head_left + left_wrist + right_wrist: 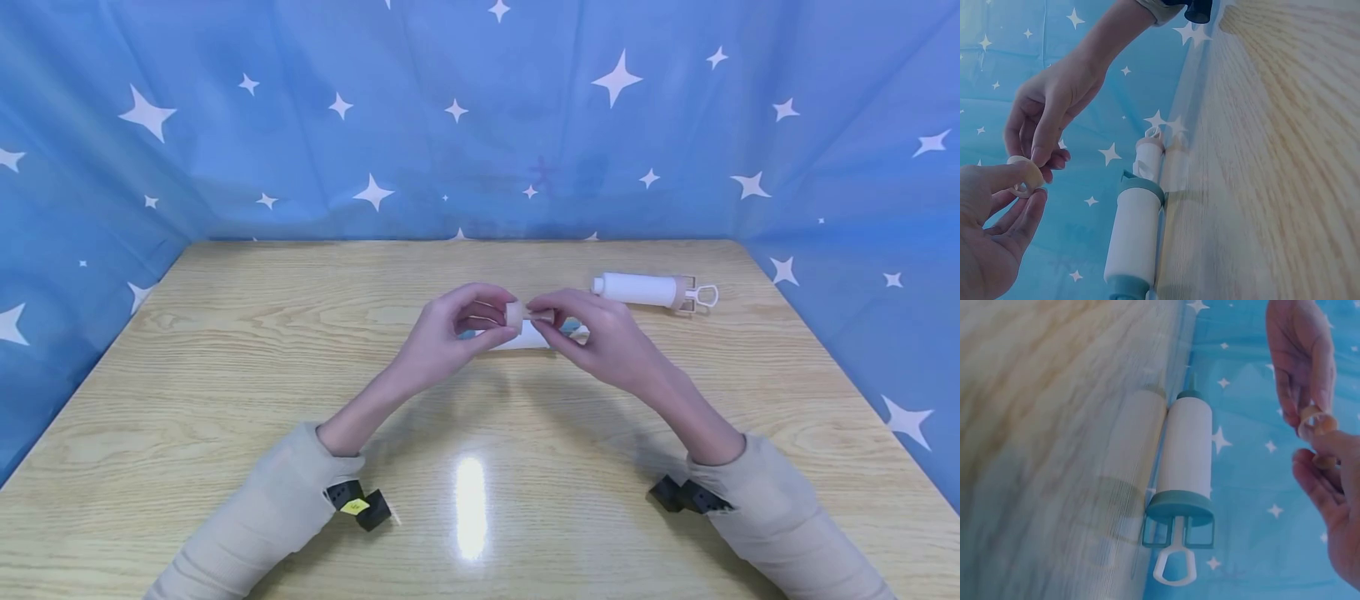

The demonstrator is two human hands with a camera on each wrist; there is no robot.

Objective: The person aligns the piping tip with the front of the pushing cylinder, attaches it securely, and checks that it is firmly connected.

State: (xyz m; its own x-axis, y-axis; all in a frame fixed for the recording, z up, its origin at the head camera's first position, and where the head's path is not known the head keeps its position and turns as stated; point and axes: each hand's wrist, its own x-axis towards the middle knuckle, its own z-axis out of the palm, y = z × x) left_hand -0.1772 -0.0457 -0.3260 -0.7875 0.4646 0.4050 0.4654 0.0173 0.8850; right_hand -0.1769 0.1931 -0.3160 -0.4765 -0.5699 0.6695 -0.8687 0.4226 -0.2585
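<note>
My left hand (450,329) pinches a beige ring-shaped cap (513,316) between thumb and fingers. Facing it, the right hand (600,332) pinches a small beige nozzle (542,317) whose narrow tip points toward the cap. The cap's open middle shows in the right wrist view, where the nozzle end (1324,462) peeks out below the right thumb. Both hands are held over a white syringe-like tube with teal ends (528,335), which they partly hide in the head view. In the right wrist view this tube (1185,447) shows its teal collar and white loop handle.
A second white tube with a beige collar (639,288) and white loop handle lies toward the back right of the wooden table (300,300). Behind the table hangs a blue curtain with white stars (450,158). Black wrist cameras (360,502) sit at both sleeves.
</note>
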